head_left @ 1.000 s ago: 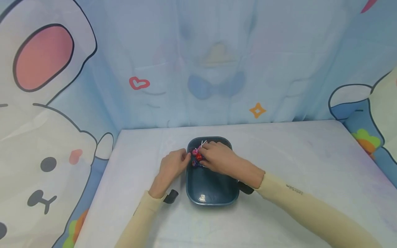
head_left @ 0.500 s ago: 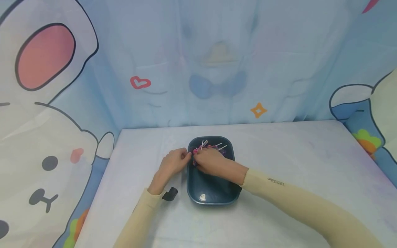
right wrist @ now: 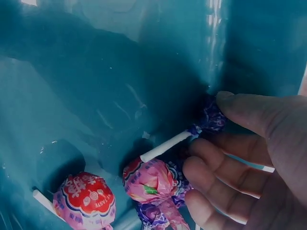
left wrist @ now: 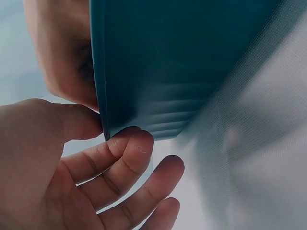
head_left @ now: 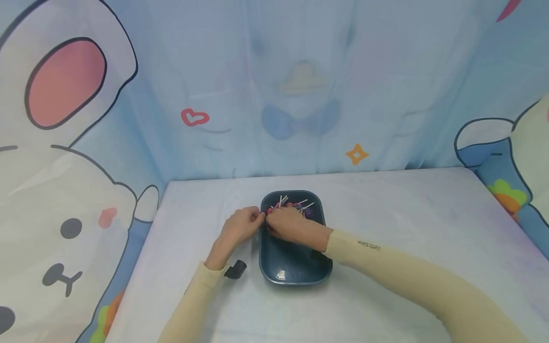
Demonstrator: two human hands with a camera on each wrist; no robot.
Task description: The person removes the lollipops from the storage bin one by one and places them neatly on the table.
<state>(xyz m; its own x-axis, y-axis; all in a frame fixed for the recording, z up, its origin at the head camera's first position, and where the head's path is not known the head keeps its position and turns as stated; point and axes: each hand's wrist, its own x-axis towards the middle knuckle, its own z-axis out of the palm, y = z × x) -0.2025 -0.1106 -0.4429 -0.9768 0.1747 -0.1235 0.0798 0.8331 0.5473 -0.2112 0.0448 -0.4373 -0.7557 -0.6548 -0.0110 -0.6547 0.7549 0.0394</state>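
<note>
Apparently, right hand (head_left: 286, 224) pinches purple lollipop (right wrist: 212, 115) by wrapped head, near left edge of tray (head_left: 296, 267), toward far-left corner; left hand (head_left: 238, 224) pinches that edge. Lollipop likely light, hard, slick-wrapped; white stick (right wrist: 167, 145) should give surest hold. Red-and-pink lollipop (right wrist: 86, 199) reads "TASTE"; right sleeve (head_left: 394, 259) seemingly "LetsSlim"; purple one's print unreadable.

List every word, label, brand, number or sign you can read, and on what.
"LetsSlim": cream fabric right sleeve.
"TASTE": round red-and-pink lollipop wrapper; its larger characters are too blurred.
Too small or blurred: marks on the cream fabric left sleeve and round pink lollipop wrapper.
</note>
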